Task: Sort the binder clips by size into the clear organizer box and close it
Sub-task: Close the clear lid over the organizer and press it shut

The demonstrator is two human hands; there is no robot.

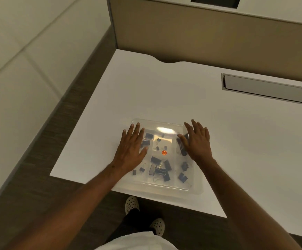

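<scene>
Clear organizer box [166, 188], lid down, binder clips [160, 169] inside; left hand [131, 151], right hand [197, 141] flat on lid, fingers straight, spread.

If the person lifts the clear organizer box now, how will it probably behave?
The clear organizer box looks thin and glossy, so probably light and somewhat slippery. Binder clips lie loose inside; they will likely slide if it tilts. The left hand and right hand lie flat on its lid.

White desk [164, 91] with curved notch at far edge. Grey cable hatch [265, 90] set flush, far right. Beige partition [209, 38] behind. Dark carpet [43, 150] left. 2 perforated white shoes [131, 204] below desk edge (1 near, 1 nearer).
</scene>
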